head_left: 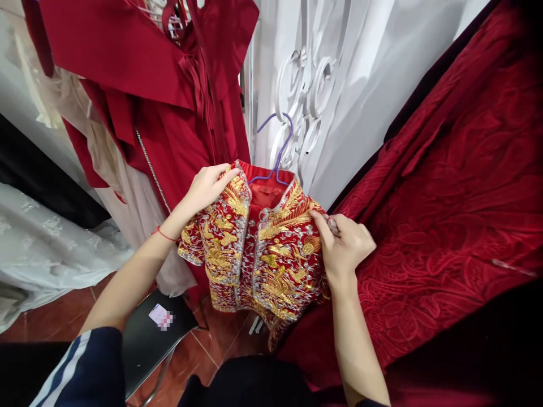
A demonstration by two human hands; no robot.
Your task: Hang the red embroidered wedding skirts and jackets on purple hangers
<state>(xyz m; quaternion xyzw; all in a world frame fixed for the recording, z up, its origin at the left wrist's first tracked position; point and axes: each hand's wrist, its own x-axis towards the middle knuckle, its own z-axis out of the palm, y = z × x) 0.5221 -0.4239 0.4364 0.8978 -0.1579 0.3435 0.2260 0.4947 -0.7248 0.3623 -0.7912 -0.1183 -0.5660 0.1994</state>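
Observation:
A short red jacket (280, 257) with gold and silver embroidery hangs in front of me on a purple hanger (278, 164). Its hook rises out of the collar toward a white scrollwork stand; I cannot tell whether it is hooked on. My left hand (211, 183) grips the jacket's shoulder on the left, thumb on top and fingertips near the collar. At the opposite shoulder my right hand (345, 243) pinches the embroidered cloth between thumb and curled fingers. The jacket's front edges hang slightly apart, showing the red lining at the neck.
Red dresses (127, 62) hang at the left beside pale and white gowns (51, 232). A large red patterned cloth (445, 215) fills the right side. Behind the jacket stands white scrollwork (316, 90). Below left, a black chair (146, 345) carries a small card (161, 316) on the tiled floor.

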